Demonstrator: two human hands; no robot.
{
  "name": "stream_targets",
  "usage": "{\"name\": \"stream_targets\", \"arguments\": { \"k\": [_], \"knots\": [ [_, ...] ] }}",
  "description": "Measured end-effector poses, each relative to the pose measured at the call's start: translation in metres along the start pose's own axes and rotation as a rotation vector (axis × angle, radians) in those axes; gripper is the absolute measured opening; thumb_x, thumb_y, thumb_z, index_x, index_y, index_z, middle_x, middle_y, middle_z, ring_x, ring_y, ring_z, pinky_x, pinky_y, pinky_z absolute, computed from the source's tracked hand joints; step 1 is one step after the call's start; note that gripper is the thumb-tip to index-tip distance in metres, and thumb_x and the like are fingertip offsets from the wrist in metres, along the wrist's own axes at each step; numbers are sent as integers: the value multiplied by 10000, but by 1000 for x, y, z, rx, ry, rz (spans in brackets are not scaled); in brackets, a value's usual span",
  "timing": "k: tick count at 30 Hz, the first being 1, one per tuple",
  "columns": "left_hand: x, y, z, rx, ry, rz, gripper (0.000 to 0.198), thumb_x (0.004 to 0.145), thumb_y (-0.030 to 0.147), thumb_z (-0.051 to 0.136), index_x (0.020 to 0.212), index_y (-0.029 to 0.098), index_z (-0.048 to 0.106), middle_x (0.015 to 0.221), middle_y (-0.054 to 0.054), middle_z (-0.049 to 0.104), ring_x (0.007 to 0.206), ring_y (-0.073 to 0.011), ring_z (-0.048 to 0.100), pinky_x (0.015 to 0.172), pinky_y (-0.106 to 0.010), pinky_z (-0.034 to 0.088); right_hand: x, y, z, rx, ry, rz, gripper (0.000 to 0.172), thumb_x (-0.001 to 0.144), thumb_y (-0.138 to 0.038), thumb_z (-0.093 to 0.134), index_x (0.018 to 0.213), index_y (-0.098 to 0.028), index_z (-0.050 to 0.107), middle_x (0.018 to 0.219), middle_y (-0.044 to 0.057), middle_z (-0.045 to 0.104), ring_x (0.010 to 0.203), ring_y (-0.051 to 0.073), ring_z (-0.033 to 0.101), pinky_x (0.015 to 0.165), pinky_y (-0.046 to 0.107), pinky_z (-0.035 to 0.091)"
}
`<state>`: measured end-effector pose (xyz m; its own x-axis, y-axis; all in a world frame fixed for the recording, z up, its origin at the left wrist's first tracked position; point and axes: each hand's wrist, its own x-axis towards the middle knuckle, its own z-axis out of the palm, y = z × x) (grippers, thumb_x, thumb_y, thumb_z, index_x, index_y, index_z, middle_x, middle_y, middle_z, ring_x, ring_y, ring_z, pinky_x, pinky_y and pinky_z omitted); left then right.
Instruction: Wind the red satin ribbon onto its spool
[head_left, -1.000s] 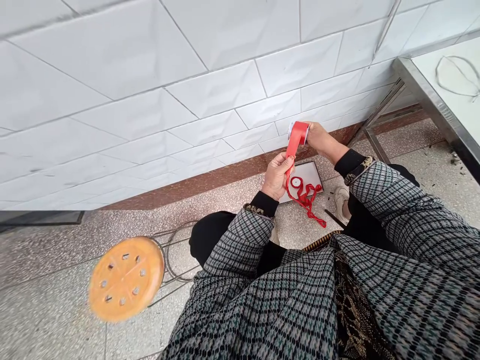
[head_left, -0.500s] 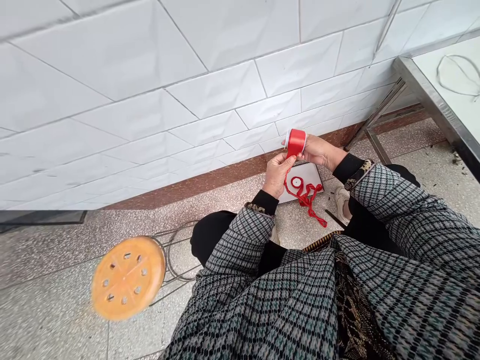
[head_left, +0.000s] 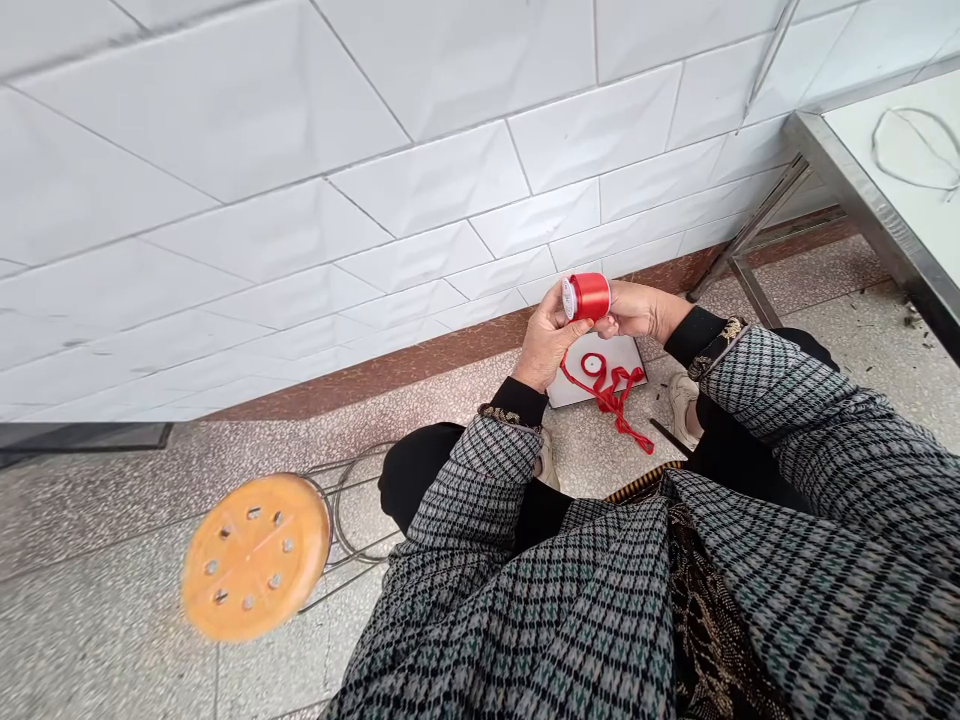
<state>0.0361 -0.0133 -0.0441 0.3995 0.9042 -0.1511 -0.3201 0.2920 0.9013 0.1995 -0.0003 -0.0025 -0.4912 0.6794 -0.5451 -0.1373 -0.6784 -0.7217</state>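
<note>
A spool of red ribbon [head_left: 587, 297] with a white side disc is held up in front of the tiled wall. My right hand [head_left: 639, 309] grips it from the right, fingers curled. My left hand [head_left: 546, 341] closes on its left side, thumb against the disc. A loose red ribbon tail [head_left: 611, 395] hangs from below my left hand down to the floor. Under it lies a white board [head_left: 630, 351] with a small red ribbon roll [head_left: 592, 364] on it.
An orange round stool [head_left: 253, 555] with a wire frame stands at lower left. A steel-framed table [head_left: 862, 190] with a wire loop on top is at the upper right. The white tiled wall [head_left: 375, 180] runs close ahead. My knees and shoe [head_left: 681, 400] flank the board.
The strip of ribbon stretched between my hands has been wound back onto the spool. My hands came together and lowered slightly, and my left hand moved up onto the spool.
</note>
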Motion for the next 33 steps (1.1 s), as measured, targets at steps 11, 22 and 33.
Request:
{"name": "stream_targets", "arguments": {
  "k": [11,22,33],
  "knots": [
    [-3,-3,6,-146,40,-85,388,712,249,966,968,197,678,635,85,549,470,-26,377,488,-193,301,3,-2,-33,-1271,364,-911,403,964,-159,633,1344,-257,721,1303,86,728,1171,236,646,1073,406,518],
    [-8,0,14,-279,133,-11,316,780,205,905,737,194,592,685,46,585,622,-71,538,638,-211,454,2,-7,-49,-1343,626,-822,474,913,-109,541,1340,-174,737,1297,108,757,1148,281,699,1000,390,538],
    [-11,2,16,-327,78,45,367,799,232,901,700,201,550,697,28,556,681,-99,532,715,-246,497,10,-7,-52,-1118,651,-809,483,882,-136,540,1311,-168,760,1313,93,764,1225,288,702,1116,447,522]
  ]
}}
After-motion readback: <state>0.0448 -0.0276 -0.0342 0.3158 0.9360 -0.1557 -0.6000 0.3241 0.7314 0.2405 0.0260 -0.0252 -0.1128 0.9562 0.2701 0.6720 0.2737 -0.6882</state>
